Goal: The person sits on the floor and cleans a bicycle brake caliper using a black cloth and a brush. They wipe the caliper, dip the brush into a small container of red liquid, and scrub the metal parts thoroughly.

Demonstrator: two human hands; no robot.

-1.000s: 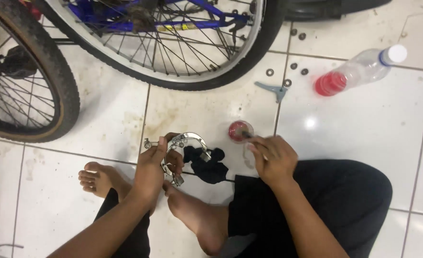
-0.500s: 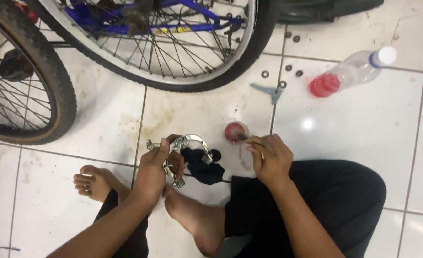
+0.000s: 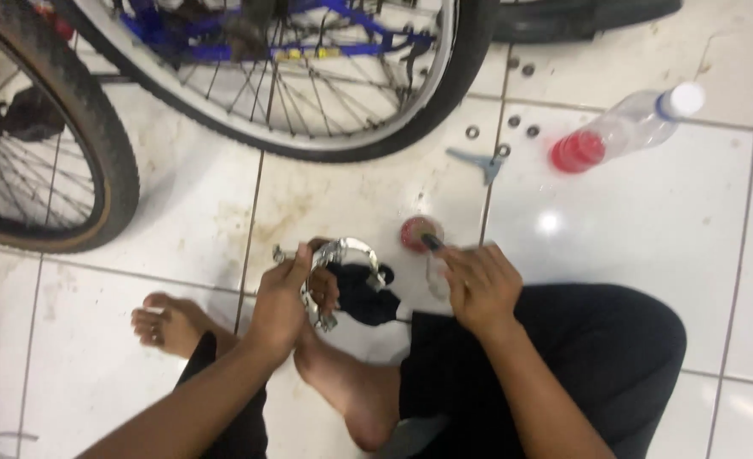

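A white tiled floor (image 3: 648,255), stained brown near the middle, fills the view. Across the top stands a large bicycle wheel (image 3: 376,127) with a black tyre and a blue frame (image 3: 342,25) behind its spokes; a second wheel (image 3: 62,161) with a brown-edged tyre curves in at the left. The person sits on the floor in dark trousers (image 3: 580,357), one bare foot (image 3: 168,323) at the left and the other (image 3: 351,391) stretched under the hands.

To the upper right a clear plastic bottle (image 3: 623,127) lies on its side, with a little red liquid at its bottom end and a white cap. Left of it lies a small blue tool (image 3: 478,161), and several small washers (image 3: 521,127) are scattered on the tiles nearby.

A dark rag (image 3: 363,293) lies on the floor between the hands. The left hand (image 3: 287,297) is curled around a shiny metal brake caliper (image 3: 342,255), gripping it just above the rag and the stretched foot. The right hand (image 3: 478,285) is closed, pinching a thin dark tool (image 3: 431,244) whose tip reaches into a small round red tub (image 3: 417,231) standing on the floor just beyond the fingers. The big wheel stands well beyond both hands.
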